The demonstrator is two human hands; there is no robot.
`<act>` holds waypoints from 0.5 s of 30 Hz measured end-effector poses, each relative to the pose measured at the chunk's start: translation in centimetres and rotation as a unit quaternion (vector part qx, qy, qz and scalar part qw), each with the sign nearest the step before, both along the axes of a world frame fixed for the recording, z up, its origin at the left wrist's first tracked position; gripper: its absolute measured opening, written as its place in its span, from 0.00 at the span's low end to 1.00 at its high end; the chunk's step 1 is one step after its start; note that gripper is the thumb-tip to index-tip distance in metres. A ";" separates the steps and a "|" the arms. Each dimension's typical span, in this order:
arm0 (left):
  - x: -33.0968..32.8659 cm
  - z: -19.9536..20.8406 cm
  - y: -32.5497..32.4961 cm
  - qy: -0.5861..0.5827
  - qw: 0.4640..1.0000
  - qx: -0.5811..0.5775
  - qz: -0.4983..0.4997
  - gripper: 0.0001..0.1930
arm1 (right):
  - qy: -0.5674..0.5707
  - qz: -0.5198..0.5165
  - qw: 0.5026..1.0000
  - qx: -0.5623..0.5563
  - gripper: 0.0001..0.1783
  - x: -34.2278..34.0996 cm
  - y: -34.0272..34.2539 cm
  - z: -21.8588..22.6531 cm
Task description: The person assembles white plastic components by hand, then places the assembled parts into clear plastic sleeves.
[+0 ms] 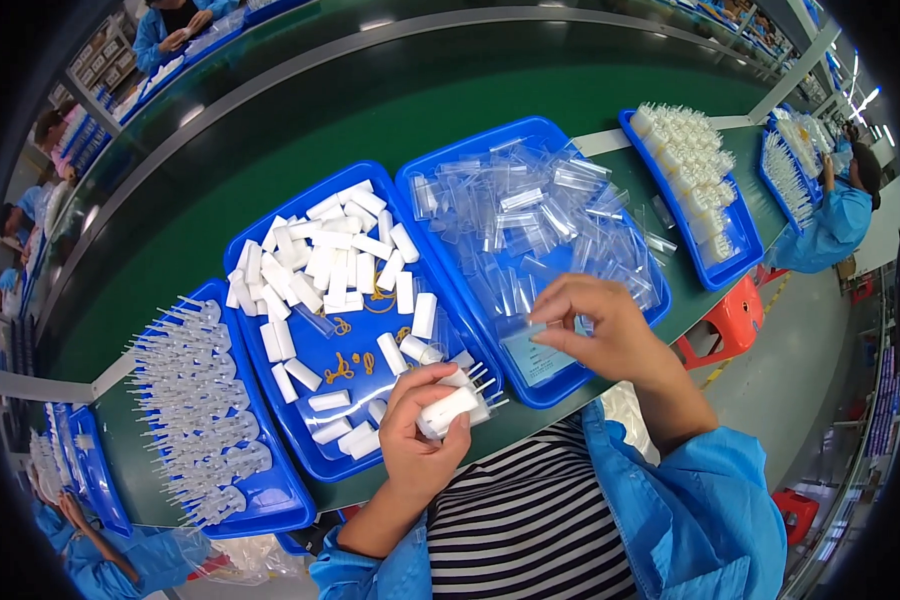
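Note:
My left hand (420,435) is closed round a bundle at the near edge of the white-block tray. A white rectangular block (450,408) lies under its thumb, with thin-pronged white plastic pieces (482,384) sticking out to the right. My right hand (595,325) pinches the edge of a clear plastic sleeve (508,327) between thumb and forefinger. Below those fingertips a pale printed card (532,360) lies in the near corner of a blue tray (555,390). Many loose clear sleeves (530,215) fill that tray.
Another blue tray (315,455) holds white blocks (320,260) and tan rubber bands (340,367). Pronged translucent pieces (195,400) crowd a tray at left. Bagged pale parts (685,165) fill one at right. A red stool (725,325) stands beside the green bench (370,100). Co-workers sit around.

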State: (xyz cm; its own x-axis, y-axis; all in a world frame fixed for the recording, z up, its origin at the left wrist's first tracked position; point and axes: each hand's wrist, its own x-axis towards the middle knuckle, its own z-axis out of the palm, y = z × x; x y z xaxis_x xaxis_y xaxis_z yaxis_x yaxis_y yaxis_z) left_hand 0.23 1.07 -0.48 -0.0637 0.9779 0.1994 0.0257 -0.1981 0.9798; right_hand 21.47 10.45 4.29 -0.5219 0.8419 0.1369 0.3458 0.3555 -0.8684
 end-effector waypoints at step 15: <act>0.7 -0.2 0.4 0.036 0.999 0.014 -0.006 0.13 | 0.302 0.078 0.894 -0.321 0.09 -1.1 -2.4 -3.1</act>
State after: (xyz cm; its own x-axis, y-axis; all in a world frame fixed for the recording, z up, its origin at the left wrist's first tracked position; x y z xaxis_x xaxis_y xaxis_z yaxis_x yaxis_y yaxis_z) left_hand 0.95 1.43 -0.69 -0.0366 0.9724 0.2304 0.0933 -0.2262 0.9696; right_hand 20.38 8.08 1.14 -0.6339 0.7717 -0.0512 -0.2665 -0.2801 -0.9222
